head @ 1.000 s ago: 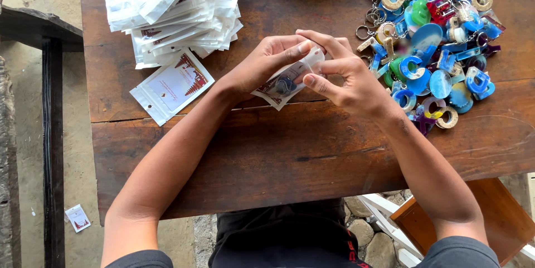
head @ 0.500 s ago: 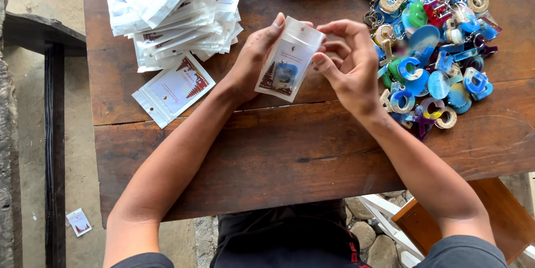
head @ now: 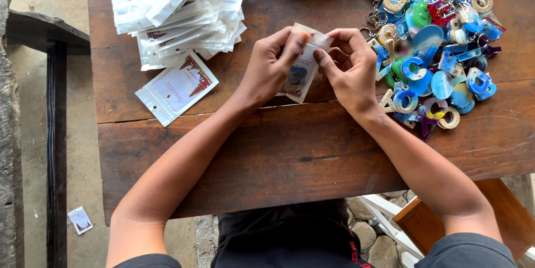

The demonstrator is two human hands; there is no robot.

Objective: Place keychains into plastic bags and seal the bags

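- Whereas half a second ago it was held up flat, the pouch point(head: 298, 73) now sits lower, its top edge pinched.
- Left hand point(head: 273, 67) and right hand point(head: 348, 70) both grasp it; something blue shows inside, beside the keychains point(head: 434, 39).

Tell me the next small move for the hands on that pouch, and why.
Probably run the fingertips along the pouch's top edge to press it shut: both the left hand and right hand pinch that edge, and a blue piece already shows inside.

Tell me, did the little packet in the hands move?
Yes. The small packet was lifted from flat and low over the wooden table toward the far edge, upright between both hands.
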